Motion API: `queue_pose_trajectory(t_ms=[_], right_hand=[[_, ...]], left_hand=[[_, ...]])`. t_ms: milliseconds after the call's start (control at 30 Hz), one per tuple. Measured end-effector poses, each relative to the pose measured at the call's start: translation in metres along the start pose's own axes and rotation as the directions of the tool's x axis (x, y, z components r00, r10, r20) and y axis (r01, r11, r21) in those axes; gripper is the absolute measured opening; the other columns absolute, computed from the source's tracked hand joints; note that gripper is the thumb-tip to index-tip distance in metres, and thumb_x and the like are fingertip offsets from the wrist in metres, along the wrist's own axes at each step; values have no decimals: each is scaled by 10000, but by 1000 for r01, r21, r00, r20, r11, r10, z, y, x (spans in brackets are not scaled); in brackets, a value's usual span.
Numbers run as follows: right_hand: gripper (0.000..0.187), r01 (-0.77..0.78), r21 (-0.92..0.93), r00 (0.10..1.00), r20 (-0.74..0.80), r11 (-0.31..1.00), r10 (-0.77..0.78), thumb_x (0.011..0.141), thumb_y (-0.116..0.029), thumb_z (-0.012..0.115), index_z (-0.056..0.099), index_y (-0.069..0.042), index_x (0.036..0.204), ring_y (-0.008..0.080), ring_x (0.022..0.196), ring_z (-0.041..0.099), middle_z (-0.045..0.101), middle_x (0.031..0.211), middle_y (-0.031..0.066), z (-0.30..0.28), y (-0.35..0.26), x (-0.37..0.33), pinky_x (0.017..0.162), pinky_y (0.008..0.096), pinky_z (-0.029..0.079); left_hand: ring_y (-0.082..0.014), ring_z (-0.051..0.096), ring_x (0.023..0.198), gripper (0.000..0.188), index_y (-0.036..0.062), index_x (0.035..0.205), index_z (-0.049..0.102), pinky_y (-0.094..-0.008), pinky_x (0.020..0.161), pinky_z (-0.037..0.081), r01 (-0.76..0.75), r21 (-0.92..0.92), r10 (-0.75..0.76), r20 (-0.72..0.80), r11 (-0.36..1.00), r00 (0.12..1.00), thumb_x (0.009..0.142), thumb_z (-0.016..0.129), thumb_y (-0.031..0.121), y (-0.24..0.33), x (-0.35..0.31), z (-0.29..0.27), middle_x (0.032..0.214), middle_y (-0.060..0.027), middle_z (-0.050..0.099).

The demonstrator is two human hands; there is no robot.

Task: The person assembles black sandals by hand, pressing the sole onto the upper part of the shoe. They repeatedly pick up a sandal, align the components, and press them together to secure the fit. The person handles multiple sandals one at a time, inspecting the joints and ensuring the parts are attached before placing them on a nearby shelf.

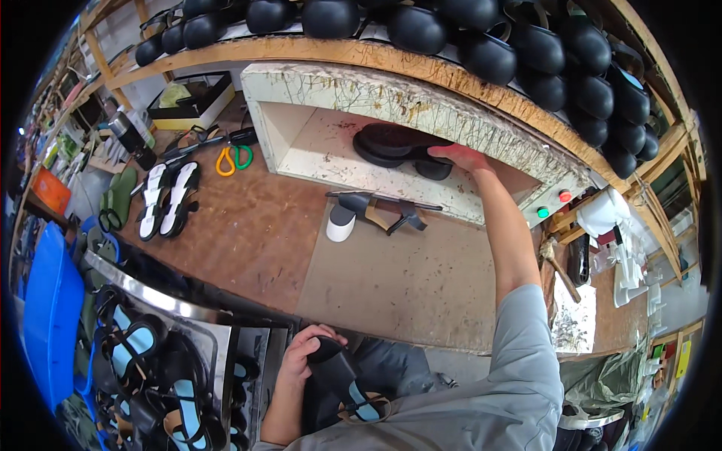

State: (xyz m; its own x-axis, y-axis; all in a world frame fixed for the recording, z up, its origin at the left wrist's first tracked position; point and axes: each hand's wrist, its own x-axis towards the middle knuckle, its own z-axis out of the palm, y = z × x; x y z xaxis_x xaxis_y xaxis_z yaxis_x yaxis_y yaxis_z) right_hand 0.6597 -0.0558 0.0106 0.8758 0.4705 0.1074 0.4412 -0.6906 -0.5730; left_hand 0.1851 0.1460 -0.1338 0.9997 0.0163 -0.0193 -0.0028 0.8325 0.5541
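Note:
My left hand (307, 347) is closed around the toe end of a black sandal (335, 368) with a light blue insole patch and tan straps, held low by my lap. My right arm reaches forward into a long white box with an open front (301, 161). Inside it, my right hand (465, 158) grips the right end of a black shoe sole (398, 143); its thumb shows, while the other fingers are mostly hidden. Just in front of the box, an upper with dark straps and a white toe (341, 225) lies on the tabletop.
Black shoes on lasts (417, 30) fill the shelf above. Two white-lined sandals (167, 199) and scissors with orange and green handles (234, 160) lie on the left. A metal-edged rack of sandals (150, 353) stands at lower left. A hammer (560, 270) rests at right.

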Motion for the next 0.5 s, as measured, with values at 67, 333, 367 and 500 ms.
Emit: queue_pose_trajectory(t_ms=[67, 333, 367, 500], right_hand=[[832, 16, 23, 989, -144, 1000, -12, 640, -498, 774, 499, -80, 1304, 295, 1237, 439, 514, 1318, 138, -5, -14, -27, 1068, 336, 303], [889, 124, 279, 977, -201, 952, -68, 564, -392, 850, 489, 74, 1228, 264, 1021, 589, 587, 1106, 192, -28, -64, -249, 901, 353, 468], [896, 156, 260, 974, -202, 953, -104, 563, -394, 848, 483, 70, 1237, 283, 1027, 587, 575, 1118, 198, -16, -69, -278, 908, 363, 466], [877, -18, 34, 987, -157, 999, 23, 595, -405, 816, 464, 35, 1266, 370, 1139, 486, 503, 1206, 220, 41, -75, -353, 971, 422, 410]], left_hand=[[-399, 575, 1070, 274, -22, 1015, 569, -502, 906, 470, 15, -49, -13, 29, 999, 999, 823, 623, 166, -2, -8, 3, 1067, -188, 569], [-403, 589, 1030, 394, -5, 1191, 515, -496, 883, 495, 50, 87, -42, -91, 995, 995, 846, 605, 161, 7, -37, 51, 1067, -205, 604], [-399, 592, 1024, 388, -13, 1177, 521, -496, 883, 495, 21, 111, -9, -112, 994, 994, 842, 607, 162, 14, -41, 64, 1053, -202, 609], [-396, 590, 1034, 391, -11, 1199, 478, -486, 874, 506, -56, 176, 66, -49, 983, 997, 875, 572, 187, 32, -43, 131, 1072, -199, 596]])
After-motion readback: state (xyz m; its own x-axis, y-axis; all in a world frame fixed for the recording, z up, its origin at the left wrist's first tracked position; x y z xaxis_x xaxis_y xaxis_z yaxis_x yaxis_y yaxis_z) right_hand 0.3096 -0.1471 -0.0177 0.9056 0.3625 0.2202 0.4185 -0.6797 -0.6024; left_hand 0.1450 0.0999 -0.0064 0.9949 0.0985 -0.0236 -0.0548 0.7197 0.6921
